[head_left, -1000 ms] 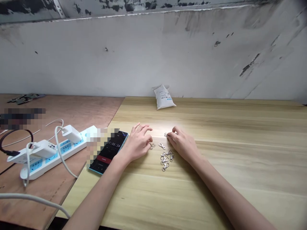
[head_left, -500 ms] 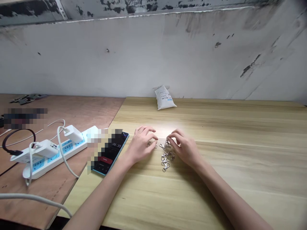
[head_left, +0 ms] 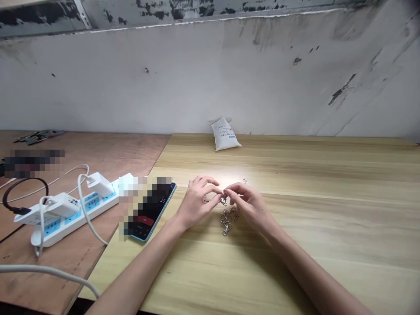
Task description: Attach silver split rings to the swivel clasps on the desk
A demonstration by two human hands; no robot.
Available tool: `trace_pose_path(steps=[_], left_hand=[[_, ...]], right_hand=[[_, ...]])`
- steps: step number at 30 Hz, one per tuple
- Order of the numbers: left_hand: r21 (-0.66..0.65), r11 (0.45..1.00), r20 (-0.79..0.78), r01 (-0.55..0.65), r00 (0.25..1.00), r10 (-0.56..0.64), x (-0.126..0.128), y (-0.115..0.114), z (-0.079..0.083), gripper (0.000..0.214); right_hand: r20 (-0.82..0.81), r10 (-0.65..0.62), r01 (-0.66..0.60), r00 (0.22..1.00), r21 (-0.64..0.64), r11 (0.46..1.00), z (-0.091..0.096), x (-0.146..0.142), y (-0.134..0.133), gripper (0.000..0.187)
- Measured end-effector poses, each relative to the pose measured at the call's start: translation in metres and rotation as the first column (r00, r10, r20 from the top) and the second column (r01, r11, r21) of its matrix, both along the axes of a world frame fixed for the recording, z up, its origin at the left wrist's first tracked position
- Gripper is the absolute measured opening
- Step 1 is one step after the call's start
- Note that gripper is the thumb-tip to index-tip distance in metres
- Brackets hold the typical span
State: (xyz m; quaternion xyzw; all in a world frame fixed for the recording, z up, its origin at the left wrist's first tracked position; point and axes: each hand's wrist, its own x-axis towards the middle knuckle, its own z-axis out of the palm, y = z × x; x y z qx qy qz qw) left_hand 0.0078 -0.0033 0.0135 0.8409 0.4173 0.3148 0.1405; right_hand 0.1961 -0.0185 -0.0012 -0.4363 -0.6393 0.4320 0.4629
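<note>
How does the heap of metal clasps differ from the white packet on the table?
The heap of clasps is several small silvery pieces; the white packet is one larger item. The packet carries printing, while the heap shows only bare metal. The heap lies nearer, the packet farther back. Both rest on the wooden tabletop.

phone (head_left: 147,222) partly pixelated, forearms (head_left: 144,260) cut off below, metal piece (head_left: 224,193) between hands (head_left: 199,203) mostly hidden

There is one bare left hand (head_left: 198,202), one bare right hand (head_left: 249,202), one white plastic packet (head_left: 225,134), one blue-edged black-screened phone (head_left: 158,213), one long white-and-blue plastic power strip (head_left: 92,202) and two wooden tabletops (head_left: 328,192), yellowish and reddish-brown; the small silver metal clasps (head_left: 228,227) overlap too much to count.
</note>
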Motion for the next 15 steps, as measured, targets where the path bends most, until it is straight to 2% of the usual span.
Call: trace_pose_path(steps=[7,15], left_hand=[[0.029,0.999,0.057,-0.027,0.998,0.025,0.0018,-0.0011,0.0034,0.007],[0.037,0.997,0.095,-0.063,0.994,0.059,0.0025,-0.0012,0.0029,0.003]], right_hand=[[-0.16,0.043,-0.065,0.986,-0.137,0.988,-0.0023,-0.0056,-0.0013,0.028],[-0.113,0.015,-0.026,0.993,-0.096,0.995,-0.003,-0.0054,-0.0005,0.025]])
